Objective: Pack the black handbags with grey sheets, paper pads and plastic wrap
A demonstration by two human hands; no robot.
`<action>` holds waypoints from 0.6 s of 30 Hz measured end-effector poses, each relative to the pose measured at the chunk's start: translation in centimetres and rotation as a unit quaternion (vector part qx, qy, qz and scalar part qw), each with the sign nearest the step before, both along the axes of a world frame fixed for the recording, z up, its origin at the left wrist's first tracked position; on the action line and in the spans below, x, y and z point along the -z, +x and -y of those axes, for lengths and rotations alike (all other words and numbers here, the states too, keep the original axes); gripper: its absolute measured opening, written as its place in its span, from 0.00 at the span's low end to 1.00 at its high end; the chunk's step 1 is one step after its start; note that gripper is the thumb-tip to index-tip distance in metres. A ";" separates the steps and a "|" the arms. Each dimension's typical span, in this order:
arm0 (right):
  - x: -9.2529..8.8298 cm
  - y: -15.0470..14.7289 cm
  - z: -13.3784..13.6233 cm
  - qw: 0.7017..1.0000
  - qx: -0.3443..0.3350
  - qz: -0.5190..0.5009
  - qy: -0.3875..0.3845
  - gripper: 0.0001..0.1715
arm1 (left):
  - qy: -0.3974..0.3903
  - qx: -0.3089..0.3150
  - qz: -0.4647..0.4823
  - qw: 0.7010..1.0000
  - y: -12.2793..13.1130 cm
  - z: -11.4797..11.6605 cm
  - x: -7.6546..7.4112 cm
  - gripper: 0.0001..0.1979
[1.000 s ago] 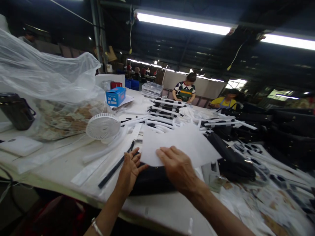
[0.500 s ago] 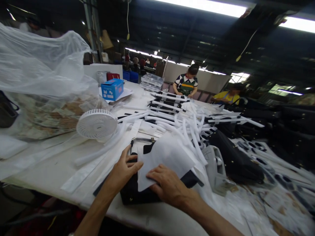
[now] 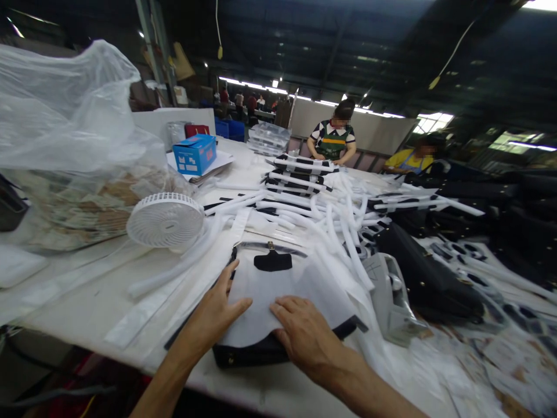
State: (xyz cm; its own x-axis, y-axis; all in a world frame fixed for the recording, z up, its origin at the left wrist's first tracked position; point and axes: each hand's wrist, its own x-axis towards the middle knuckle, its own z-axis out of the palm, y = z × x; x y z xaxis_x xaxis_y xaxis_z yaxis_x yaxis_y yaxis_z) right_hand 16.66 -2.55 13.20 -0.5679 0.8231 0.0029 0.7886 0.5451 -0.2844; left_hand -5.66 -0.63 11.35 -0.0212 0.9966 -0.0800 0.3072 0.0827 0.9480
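A black bag (image 3: 243, 356) with a handle (image 3: 250, 244) at its far end lies in front of me on the table. Over it is spread a thin white sheet (image 3: 261, 290), with a black tab (image 3: 273, 262) showing on top near the handle. My left hand (image 3: 220, 310) rests along the sheet's left side, thumb and fingers apart. Flat on the right part of the sheet, near its front edge, lies my right hand (image 3: 307, 328); its fingers are extended and the thumb is partly hidden.
A white fan (image 3: 165, 220) stands left, before a big clear plastic bag (image 3: 87, 191) of packets. A blue box (image 3: 195, 154) sits behind it. White tubes (image 3: 335, 232) cover the middle. At right are a tape dispenser (image 3: 389, 296) and black bags (image 3: 430, 278). A co-worker (image 3: 333, 139) stands opposite.
The white sheet has turned and settled flatter over the bag, so the black tab now shows fully. My right hand has shifted slightly right, and the view has moved a little.
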 end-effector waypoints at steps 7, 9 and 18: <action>-2.2 2.7 -0.6 0.999 -0.037 -0.013 -0.033 0.25 | 0.011 -0.021 -0.111 0.994 -1.4 -0.6 0.0 0.33; -2.2 3.4 -0.3 0.998 -0.041 -0.034 -0.039 0.27 | 0.016 -0.009 -0.121 0.993 -1.7 -0.6 -0.1 0.31; 0.2 2.2 2.5 1.000 -0.016 -0.016 -0.016 0.42 | 0.218 -0.041 -0.459 0.861 -0.4 1.3 -0.4 0.21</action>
State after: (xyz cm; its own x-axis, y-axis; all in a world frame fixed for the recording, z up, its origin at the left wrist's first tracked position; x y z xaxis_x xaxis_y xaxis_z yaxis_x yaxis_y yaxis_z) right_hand 18.85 -5.09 13.00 -0.5940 0.8045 -0.0035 0.7610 0.5605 -0.3267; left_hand -6.04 -1.98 11.76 0.0515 0.9196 0.3894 0.9529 -0.1620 0.2564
